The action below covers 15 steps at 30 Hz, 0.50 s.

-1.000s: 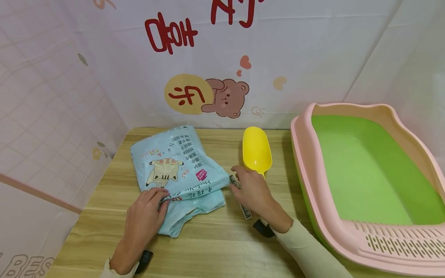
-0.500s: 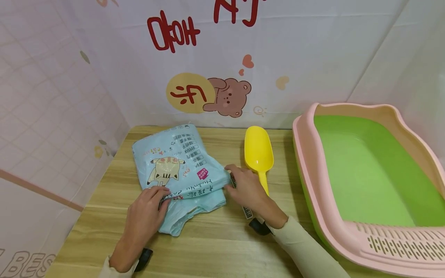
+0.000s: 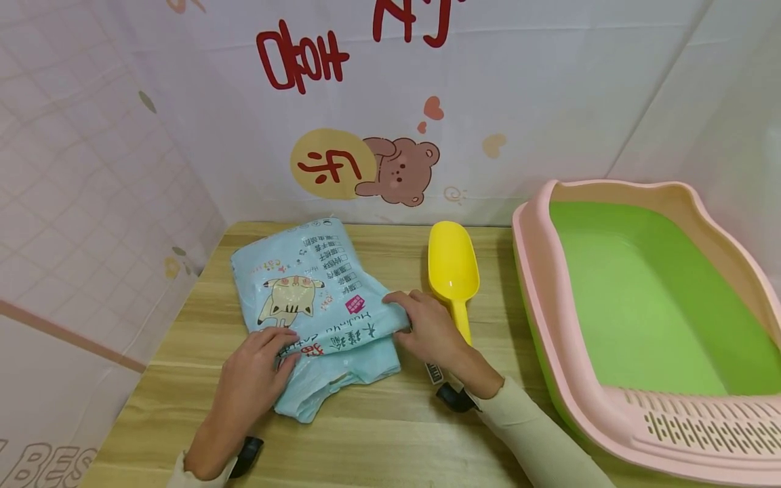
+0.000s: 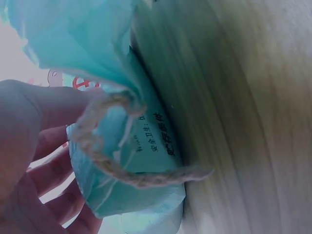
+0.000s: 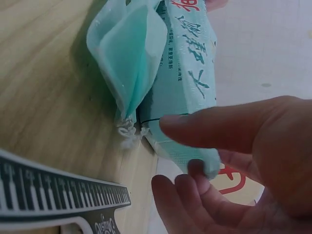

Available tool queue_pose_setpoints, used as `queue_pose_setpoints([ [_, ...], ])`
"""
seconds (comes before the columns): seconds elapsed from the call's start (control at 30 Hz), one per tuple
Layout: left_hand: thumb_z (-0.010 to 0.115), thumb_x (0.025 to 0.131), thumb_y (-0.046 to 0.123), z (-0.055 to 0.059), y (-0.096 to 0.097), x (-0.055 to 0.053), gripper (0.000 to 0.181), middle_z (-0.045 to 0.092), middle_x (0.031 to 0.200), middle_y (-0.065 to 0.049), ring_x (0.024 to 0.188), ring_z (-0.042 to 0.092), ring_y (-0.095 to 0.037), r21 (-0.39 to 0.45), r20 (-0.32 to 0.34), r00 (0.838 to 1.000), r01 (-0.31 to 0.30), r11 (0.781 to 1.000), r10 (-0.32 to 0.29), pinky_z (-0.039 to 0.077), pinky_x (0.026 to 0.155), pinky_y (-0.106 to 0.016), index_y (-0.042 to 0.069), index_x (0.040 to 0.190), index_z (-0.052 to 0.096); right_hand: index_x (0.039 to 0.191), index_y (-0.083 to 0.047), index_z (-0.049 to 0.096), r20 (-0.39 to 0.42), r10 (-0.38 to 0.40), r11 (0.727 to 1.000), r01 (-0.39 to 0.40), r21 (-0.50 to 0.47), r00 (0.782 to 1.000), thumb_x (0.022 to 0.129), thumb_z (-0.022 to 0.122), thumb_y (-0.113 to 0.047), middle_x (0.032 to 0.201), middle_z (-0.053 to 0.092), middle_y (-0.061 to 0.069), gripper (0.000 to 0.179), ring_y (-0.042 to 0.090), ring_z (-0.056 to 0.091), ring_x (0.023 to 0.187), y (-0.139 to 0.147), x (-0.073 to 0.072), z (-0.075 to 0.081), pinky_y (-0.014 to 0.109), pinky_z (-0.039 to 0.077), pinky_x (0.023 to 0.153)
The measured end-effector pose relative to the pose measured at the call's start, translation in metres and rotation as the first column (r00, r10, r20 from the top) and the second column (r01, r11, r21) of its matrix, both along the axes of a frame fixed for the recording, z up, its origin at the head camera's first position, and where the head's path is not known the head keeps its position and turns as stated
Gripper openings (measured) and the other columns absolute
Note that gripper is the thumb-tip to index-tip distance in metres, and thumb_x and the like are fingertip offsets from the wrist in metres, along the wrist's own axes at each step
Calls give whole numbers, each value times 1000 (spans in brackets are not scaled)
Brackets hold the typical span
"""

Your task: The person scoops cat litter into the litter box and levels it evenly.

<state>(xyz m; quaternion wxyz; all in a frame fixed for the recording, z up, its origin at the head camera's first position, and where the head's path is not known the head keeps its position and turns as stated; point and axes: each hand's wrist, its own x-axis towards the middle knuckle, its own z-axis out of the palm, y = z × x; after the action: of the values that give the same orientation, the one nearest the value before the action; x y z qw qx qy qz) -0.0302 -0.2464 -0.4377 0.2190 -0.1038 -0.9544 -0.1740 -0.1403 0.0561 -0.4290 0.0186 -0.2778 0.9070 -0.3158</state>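
Observation:
A light blue cat litter bag with a printed cat lies on the wooden table, its slack open end spread toward me. My left hand holds the bag's front left edge, fingers on top. At the front right corner, my right hand grips the bag between thumb and fingers. The right wrist view shows the thumb before that corner and fingertips behind it, beside the gaping bag mouth. A frayed beige cord loops from the bag in the left wrist view.
A yellow scoop lies right of the bag. Farther right stands a green litter box with a pink rim. A ruler-marked strip lies partly under my right forearm. A printed curtain hangs behind the table.
My right hand has moved left onto the bag's corner. The front edge has tilted so more of its lettering shows, and the slack end has shifted slightly. The left hand stays nearly still.

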Motion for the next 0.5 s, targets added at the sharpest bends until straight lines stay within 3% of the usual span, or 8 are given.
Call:
queue_pose_setpoints([
  [0.27, 98, 80, 5, 4, 0, -1, 32, 77, 116, -6, 105, 73, -33, 1, 2, 1000, 24, 1000, -24, 62, 83, -53, 6, 108, 83, 134, -15, 75, -51, -14, 1000, 13, -28, 999, 88, 86, 0, 100, 64, 7, 50, 22, 56, 85, -1, -1, 0, 34, 51, 73],
  [0.5, 98, 80, 7, 11, -1, -2, 35, 77, 117, -7, 108, 72, -33, -26, 49, 997, 53, 998, -51, 62, 87, -52, 7, 112, 82, 127, -14, 79, -183, -20, 992, -3, -124, 983, 89, 85, -3, 93, 54, 2, 41, 16, 50, 76, 1, -4, -8, 30, 47, 63],
])
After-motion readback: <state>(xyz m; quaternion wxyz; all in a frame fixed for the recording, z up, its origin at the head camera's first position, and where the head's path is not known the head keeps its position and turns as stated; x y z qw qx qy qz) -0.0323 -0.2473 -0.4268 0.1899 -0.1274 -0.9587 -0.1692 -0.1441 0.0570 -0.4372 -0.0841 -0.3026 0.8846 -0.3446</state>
